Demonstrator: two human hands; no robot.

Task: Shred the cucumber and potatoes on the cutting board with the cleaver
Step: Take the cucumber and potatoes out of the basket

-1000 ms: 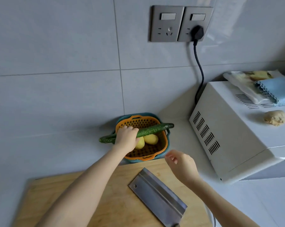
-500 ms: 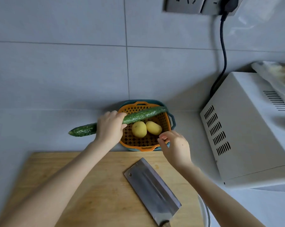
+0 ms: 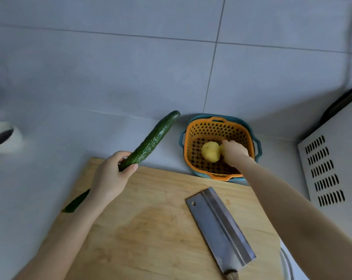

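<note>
Cleaver (image 3: 217,225) flat on cutting board (image 3: 150,219); cucumber (image 3: 150,142) aslant over its far-left corner; potatoes (image 3: 210,152) in basket (image 3: 188,138).

The right hand (image 3: 234,152) hides most of the second potato (image 3: 221,149), its grip unclear; the left hand (image 3: 108,178) covers part of the cucumber (image 3: 150,140); the cleaver (image 3: 217,225) runs off the near edge

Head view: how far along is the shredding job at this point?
Done: nothing cut; the cutting board holds no shreds and the cleaver lies on it untouched. In hand: the left hand grips the whole cucumber over the board's far corner; the right hand is on one potato in the orange basket, beside the other potato. Left: all the shredding.
</note>
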